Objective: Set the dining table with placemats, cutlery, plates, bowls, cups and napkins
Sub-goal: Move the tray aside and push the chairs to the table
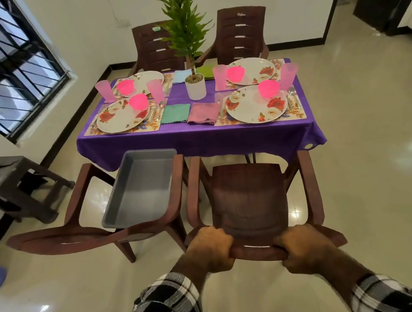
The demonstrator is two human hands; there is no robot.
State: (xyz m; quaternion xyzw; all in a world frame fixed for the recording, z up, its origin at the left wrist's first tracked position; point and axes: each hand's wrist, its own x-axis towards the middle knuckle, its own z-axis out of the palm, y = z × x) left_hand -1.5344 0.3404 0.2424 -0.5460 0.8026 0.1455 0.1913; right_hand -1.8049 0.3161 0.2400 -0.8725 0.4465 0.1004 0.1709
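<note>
A table under a purple cloth [196, 136] carries several floral placemats, each with a flowered plate [254, 105], a pink bowl [269, 88], a pink cup [287, 75] and cutlery [293, 96]. Folded napkins lie in the middle: a teal one [175, 113] and a pink one [203, 113]. My left hand [210, 249] and my right hand [304, 249] both grip the top of the backrest of a brown plastic chair [250, 197] at the table's near right side.
A second brown chair [83, 231] on the near left holds an empty grey tub [140, 188]. A potted plant [195, 86] stands mid-table. Two more chairs stand at the far side. A dark stool [11, 188] is by the left wall, under a barred window.
</note>
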